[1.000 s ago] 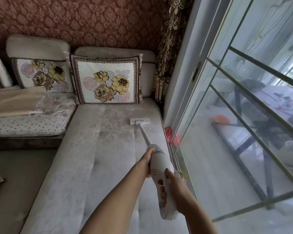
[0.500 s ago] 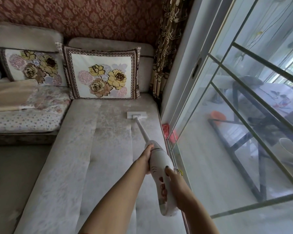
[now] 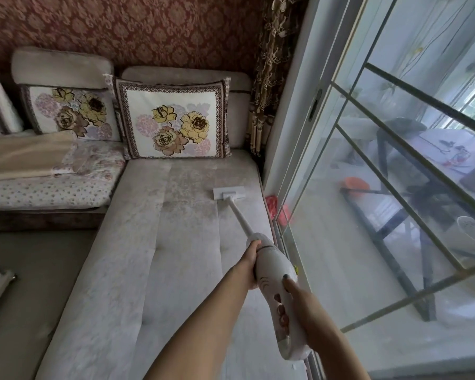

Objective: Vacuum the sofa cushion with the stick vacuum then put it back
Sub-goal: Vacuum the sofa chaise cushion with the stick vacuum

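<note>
The white stick vacuum (image 3: 272, 272) points away from me over the long grey sofa cushion (image 3: 148, 256). Its flat white head (image 3: 229, 192) rests on the cushion's far right part, a little short of the flowered pillow (image 3: 173, 119). My left hand (image 3: 250, 261) grips the front of the vacuum's body from the left side. Further back, my right hand (image 3: 294, 305) is closed around the handle, thumb on top and fingers showing through the handle's opening.
A glass sliding door (image 3: 381, 187) runs close along the sofa's right edge, with a red object (image 3: 272, 204) at its track. A second flowered pillow (image 3: 72, 113) and a folded beige blanket (image 3: 25, 154) lie on the left sofa section. Patterned curtain (image 3: 269, 78) hangs in the corner.
The vacuum head stays on the same far right patch of the cushion, drawn back slightly from the pillow. Both hands keep their grip. My view has shifted a little.
</note>
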The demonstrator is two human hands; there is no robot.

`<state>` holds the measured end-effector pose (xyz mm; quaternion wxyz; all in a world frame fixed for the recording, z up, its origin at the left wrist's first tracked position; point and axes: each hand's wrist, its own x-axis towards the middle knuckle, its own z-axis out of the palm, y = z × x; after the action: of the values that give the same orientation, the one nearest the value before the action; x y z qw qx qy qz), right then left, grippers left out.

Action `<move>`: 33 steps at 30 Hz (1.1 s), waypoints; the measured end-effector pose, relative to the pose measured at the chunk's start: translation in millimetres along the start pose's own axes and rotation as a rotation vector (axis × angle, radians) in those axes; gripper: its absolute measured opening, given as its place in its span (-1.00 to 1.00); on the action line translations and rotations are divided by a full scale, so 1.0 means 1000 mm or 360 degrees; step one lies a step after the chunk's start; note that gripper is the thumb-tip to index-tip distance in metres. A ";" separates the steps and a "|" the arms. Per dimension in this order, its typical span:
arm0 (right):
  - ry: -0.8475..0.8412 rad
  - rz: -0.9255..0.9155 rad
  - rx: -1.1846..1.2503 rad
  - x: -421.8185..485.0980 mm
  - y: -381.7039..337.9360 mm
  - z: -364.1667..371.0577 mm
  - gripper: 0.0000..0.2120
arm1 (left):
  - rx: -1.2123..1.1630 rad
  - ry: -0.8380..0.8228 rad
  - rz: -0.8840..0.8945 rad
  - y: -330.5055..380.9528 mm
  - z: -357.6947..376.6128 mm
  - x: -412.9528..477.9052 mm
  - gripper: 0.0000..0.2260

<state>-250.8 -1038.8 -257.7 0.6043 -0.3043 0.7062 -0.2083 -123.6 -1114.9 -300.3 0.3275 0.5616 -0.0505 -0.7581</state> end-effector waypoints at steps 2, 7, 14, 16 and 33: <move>-0.0026 -0.0008 -0.0011 -0.008 0.012 -0.006 -0.50 | 0.0010 0.0010 -0.0008 -0.015 0.002 -0.009 -0.33; -0.0066 -0.0055 -0.0010 -0.038 0.046 -0.025 -0.52 | 0.0032 0.0038 0.0017 -0.058 0.012 -0.033 -0.35; -0.0116 -0.0111 0.0025 -0.084 0.098 -0.060 -0.58 | 0.0018 0.0038 0.0025 -0.126 0.027 -0.057 -0.35; -0.0120 -0.0115 0.0010 -0.100 0.118 -0.073 -0.54 | 0.0012 0.0035 0.0033 -0.152 0.033 -0.064 -0.33; -0.0198 -0.0093 -0.0024 -0.196 0.268 -0.155 -0.51 | 0.0007 0.0134 0.0096 -0.334 0.059 -0.122 -0.35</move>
<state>-433.8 -721.4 -264.4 0.6383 -0.3419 0.6597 -0.2012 -304.2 -803.8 -327.2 0.3508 0.5918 -0.0552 -0.7236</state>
